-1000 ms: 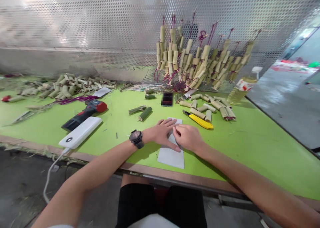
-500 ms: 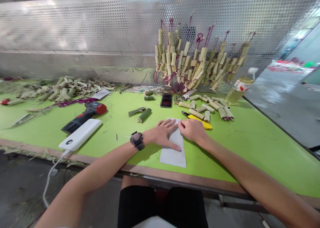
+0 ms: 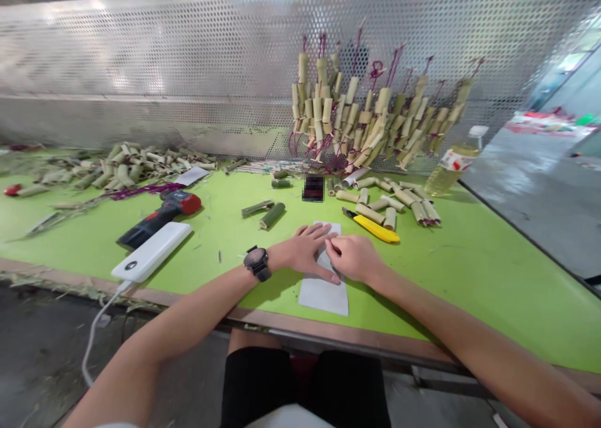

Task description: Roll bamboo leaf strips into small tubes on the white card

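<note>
A sheet of white paper (image 3: pixel 323 296) lies on the green tabletop in front of me. My left hand (image 3: pixel 310 250) is spread flat over it, fingers apart, with a dark watch (image 3: pixel 256 263) on the wrist. Over the paper's right part, my right hand (image 3: pixel 354 257) is closed, its fingertips pressed together close to the left hand. Whatever those fingers may hold is hidden. Just beyond the right hand rests a yellow utility knife (image 3: pixel 376 228) with its tip to the upper left.
Cut bamboo pieces (image 3: pixel 277 215) are scattered beyond the paper. At left sit a cordless drill (image 3: pixel 162 218) and a white power bank (image 3: pixel 153 253) with a cable. Strung bamboo bundles (image 3: pixel 323 109) hang on a perforated metal panel. An oil bottle (image 3: pixel 448 170) stands right.
My right hand has slid a little toward me and to the left over the paper, uncovering more of the yellow knife. The left hand stays in place.
</note>
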A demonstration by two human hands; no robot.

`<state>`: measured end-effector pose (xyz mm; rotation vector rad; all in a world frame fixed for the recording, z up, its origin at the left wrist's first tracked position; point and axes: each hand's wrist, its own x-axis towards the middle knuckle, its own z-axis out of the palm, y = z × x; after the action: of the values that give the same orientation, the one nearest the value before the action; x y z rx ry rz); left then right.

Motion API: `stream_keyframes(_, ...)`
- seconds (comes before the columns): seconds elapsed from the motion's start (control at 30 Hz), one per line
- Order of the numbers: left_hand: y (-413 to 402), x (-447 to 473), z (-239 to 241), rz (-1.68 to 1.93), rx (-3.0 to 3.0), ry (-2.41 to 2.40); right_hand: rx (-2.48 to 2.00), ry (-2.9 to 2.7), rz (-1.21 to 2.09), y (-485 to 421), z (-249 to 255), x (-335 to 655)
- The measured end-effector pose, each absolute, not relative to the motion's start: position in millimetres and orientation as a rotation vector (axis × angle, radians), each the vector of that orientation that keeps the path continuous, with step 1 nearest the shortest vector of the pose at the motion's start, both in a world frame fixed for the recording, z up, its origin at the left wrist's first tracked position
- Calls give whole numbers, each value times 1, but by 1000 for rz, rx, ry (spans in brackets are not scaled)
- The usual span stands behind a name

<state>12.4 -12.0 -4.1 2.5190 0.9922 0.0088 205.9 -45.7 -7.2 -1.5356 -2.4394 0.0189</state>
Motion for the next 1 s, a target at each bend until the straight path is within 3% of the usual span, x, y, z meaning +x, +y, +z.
stream_keyframes(0.43,-11,13,-10,33,2531,1028,-1734,-2387,-173,-31,0,210)
stream_keyframes(1.0,-10,12,-9,17,2544,1003,-1612,-2432,-81,-38,-1,210)
